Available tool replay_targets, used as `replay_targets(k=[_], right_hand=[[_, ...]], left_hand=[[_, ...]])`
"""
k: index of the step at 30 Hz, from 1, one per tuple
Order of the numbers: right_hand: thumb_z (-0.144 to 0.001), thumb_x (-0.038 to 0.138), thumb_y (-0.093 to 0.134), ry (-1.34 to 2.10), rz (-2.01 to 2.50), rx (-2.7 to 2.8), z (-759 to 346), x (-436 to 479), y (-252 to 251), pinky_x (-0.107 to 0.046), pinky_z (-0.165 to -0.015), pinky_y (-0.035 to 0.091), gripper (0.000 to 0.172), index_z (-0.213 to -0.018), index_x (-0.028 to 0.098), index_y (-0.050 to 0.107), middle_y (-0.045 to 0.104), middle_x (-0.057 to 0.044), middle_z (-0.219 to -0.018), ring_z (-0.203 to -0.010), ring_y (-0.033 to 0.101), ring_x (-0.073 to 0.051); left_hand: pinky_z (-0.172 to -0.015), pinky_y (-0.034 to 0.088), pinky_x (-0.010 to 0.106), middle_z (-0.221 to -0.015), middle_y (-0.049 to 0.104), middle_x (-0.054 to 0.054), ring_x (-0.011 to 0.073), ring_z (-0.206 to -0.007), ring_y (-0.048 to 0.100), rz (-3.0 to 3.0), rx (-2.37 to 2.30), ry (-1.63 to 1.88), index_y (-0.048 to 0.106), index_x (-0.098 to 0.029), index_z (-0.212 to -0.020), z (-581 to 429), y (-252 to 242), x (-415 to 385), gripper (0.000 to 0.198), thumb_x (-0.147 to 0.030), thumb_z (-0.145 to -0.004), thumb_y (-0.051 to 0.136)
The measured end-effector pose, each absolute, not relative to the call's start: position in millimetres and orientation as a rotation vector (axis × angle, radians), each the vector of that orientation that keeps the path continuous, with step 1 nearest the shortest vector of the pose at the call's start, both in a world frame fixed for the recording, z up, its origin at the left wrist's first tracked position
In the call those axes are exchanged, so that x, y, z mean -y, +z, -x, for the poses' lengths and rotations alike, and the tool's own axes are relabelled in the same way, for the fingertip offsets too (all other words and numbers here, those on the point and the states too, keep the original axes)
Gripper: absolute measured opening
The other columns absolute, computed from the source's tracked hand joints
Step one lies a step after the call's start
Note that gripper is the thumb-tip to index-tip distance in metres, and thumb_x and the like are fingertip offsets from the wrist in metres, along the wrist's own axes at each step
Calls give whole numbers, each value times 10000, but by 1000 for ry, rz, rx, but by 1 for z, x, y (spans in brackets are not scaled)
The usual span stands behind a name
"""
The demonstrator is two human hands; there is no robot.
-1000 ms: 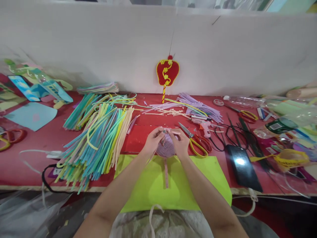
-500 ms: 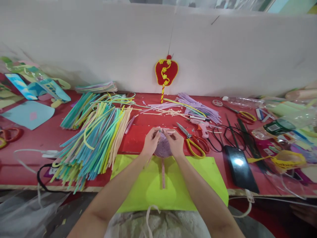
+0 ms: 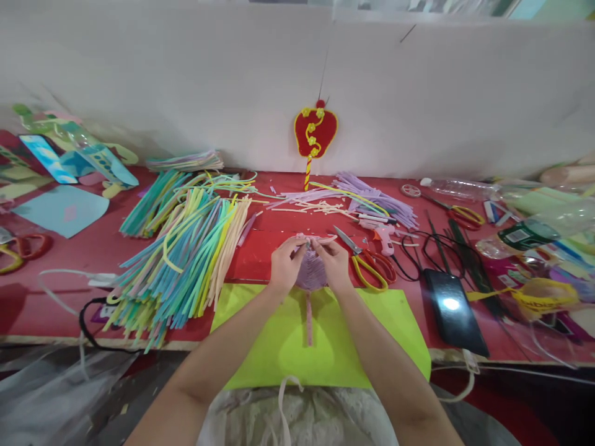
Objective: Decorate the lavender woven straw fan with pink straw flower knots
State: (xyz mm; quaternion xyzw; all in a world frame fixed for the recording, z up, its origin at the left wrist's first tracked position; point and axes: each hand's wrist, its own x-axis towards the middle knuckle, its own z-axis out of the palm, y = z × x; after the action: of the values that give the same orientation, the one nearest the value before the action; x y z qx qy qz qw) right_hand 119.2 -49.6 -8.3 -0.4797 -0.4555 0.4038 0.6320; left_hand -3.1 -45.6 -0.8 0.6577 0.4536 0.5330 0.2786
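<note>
The left hand (image 3: 285,263) and the right hand (image 3: 336,265) are close together. The fingers of both hands pinch a thin, pale pink fuzzy strip (image 3: 329,238) at the top edge of a round, light purple fuzzy fan (image 3: 311,275). The fan is between the hands, and its skinny handle (image 3: 309,322) points down over a flat, bright yellow-green sheet (image 3: 325,365). The sheet lies on the red bench (image 3: 88,251). Just beside the right hand are metal scissors (image 3: 357,251) with red and yellow handles. On the left is a big heap of long, fuzzy, many-coloured sticks (image 3: 186,279).
</note>
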Motion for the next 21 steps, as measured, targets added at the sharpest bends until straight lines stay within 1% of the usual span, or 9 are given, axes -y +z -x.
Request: replay_targets(k=[2,5,7,10,13,15,18,21], right_hand=[[-696,379,680,931,1093,1041,-119,49,-8,-291,-698,460,192,-731,191,679,669,-11,-714,-691,587,-146],[-687,391,684,949,1091,1021,-118,49,-9,-301,-728,461,204,-734,192,683,677,-14,-736,-712,594,-150],[-678,400,687,963,1101,1004,-119,49,-9,-298,-720,460,215,-734,192,684,679,-16,-748,-703,589,-147],[-661,420,693,994,1131,983,-122,49,-10,-286,-674,457,245,-731,186,680,670,-16,-737,-661,568,-139],[-644,428,701,1022,1142,964,-123,49,-9,-278,-653,446,254,-702,182,670,653,-10,-700,-640,548,-134],[-642,409,708,1041,1136,954,-124,49,-9,-268,-648,432,235,-687,182,668,645,-1,-684,-638,540,-129],[-655,372,711,1081,1116,955,-125,48,-9,-250,-629,404,196,-663,182,665,627,15,-654,-612,518,-112],[-667,360,705,1095,1108,965,-126,48,-11,-245,-612,384,189,-638,181,655,604,27,-610,-574,491,-100]], left_hand=[[-681,457,228,-863,679,35,120,-729,599,-1640,-1236,1404,651,-189,-884,2,-2,45,135,-270,-810,573],[-598,427,208,-809,667,12,90,-597,535,-1532,-1231,1354,635,-178,-862,1,-2,44,129,-269,-777,603],[-589,412,203,-762,652,-4,81,-561,498,-1553,-1226,1317,626,-173,-811,2,-1,42,94,-252,-760,616],[-629,417,212,-770,646,-1,91,-595,511,-1697,-1213,1273,624,-182,-793,4,-1,41,57,-228,-777,594],[-705,427,228,-845,640,25,123,-739,567,-1888,-1190,1266,631,-196,-831,7,-2,40,80,-206,-808,555],[-739,427,235,-884,623,38,138,-819,576,-1979,-1197,1260,635,-199,-848,8,-2,40,95,-191,-814,547],[-730,425,231,-889,604,40,138,-816,572,-2043,-1218,1220,638,-201,-844,10,-2,40,97,-179,-811,549],[-696,427,216,-856,612,25,116,-741,564,-1966,-1219,1213,626,-198,-862,10,0,40,94,-169,-791,572]])
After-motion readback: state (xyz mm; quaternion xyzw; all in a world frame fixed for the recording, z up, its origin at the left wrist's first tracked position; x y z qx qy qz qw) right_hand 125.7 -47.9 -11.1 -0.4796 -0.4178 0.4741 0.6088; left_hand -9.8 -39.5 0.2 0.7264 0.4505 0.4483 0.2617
